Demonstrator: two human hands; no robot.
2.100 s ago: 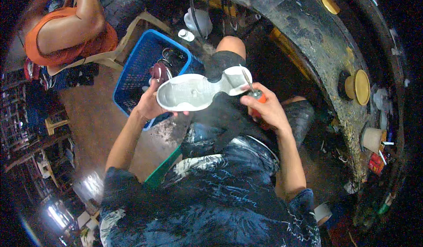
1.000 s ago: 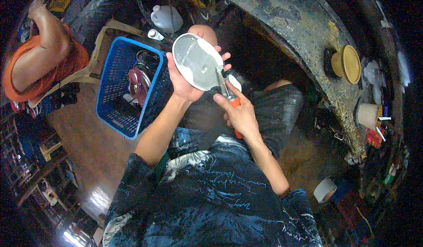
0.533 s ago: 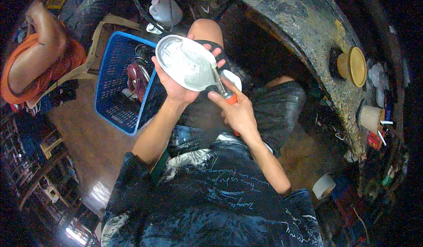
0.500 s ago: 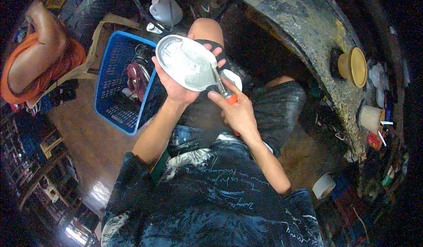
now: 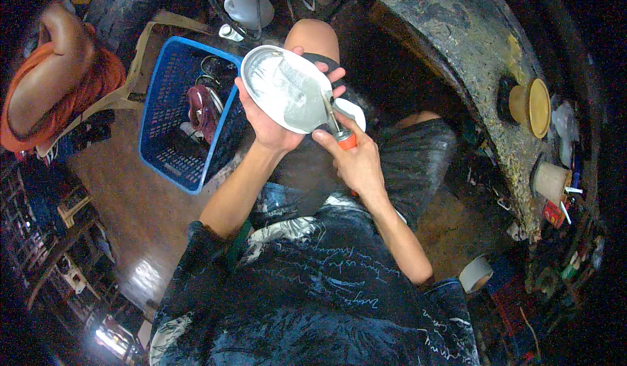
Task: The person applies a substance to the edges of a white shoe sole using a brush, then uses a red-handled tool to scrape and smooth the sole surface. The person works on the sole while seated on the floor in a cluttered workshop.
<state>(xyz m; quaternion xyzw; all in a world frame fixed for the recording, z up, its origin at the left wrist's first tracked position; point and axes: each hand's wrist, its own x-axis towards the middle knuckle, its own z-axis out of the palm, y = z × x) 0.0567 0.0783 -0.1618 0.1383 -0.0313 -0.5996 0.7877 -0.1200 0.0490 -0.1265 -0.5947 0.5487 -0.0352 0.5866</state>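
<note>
My left hand (image 5: 266, 119) cradles a white oval shell-like piece (image 5: 287, 86) from below, thumb along its left side and fingertips showing past its right edge. The shallow inside faces up, smeared with white and pale grey. My right hand (image 5: 358, 163) grips a hand tool (image 5: 345, 139) with an orange handle and a narrow metal front part. Its metal end meets the lower right rim of the piece; the exact tip is hard to make out. Behind the tool, close to my right fingers, is another white rounded thing (image 5: 349, 113), partly hidden.
A blue plastic basket (image 5: 171, 114) with a maroon item (image 5: 204, 114) stands to the left. Beyond it sit a translucent jug (image 5: 248, 8) and another person's bare arm (image 5: 62, 72). A crusted grey bench edge (image 5: 483, 85) curves along the right, bearing a yellow round piece (image 5: 538, 108). A tape roll (image 5: 476, 274) lies lower right.
Both hands, with the oval piece and the tool, have shifted slightly right in the picture. The metal end stays at the rim. The view itself has moved a little.
</note>
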